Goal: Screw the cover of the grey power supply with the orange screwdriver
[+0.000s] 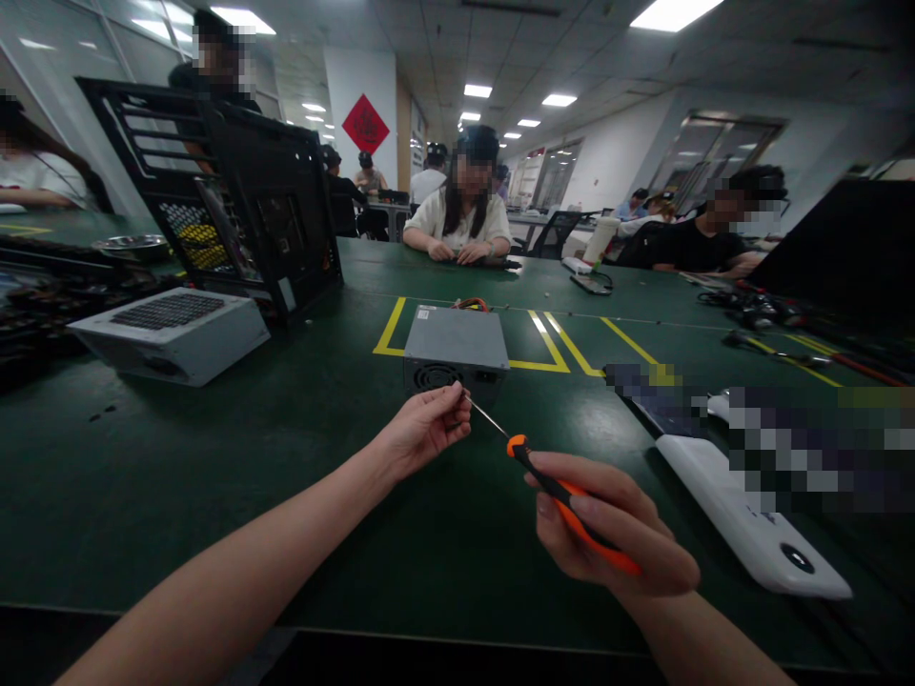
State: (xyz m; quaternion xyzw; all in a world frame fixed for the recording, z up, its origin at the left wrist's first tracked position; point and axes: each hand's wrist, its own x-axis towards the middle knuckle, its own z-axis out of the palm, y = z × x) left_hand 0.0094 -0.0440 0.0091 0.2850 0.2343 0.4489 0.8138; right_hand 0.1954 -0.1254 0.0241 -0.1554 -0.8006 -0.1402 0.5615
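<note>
My right hand [621, 529] is wrapped round the black-and-orange handle of a screwdriver [520, 446], whose thin metal shaft points up and left. At the shaft's far end my left hand [425, 429] is closed in a pinch, thumb against fingers. Whatever small thing may be between those fingertips is too small to make out. Just behind my left hand stands a grey computer power supply [457, 335], its fan grille and socket side facing me. Colored wires show at its back. My left fingertips overlap its lower front edge; whether they touch it I cannot tell.
To the left lie a second power supply [178, 329] and an upright black computer case [272, 210], with a metal bowl [132, 248] behind. A long white device [743, 514] lies right. Yellow tape [536, 365] marks the green table. A person [457, 214] sits opposite; cables [779, 353] lie right.
</note>
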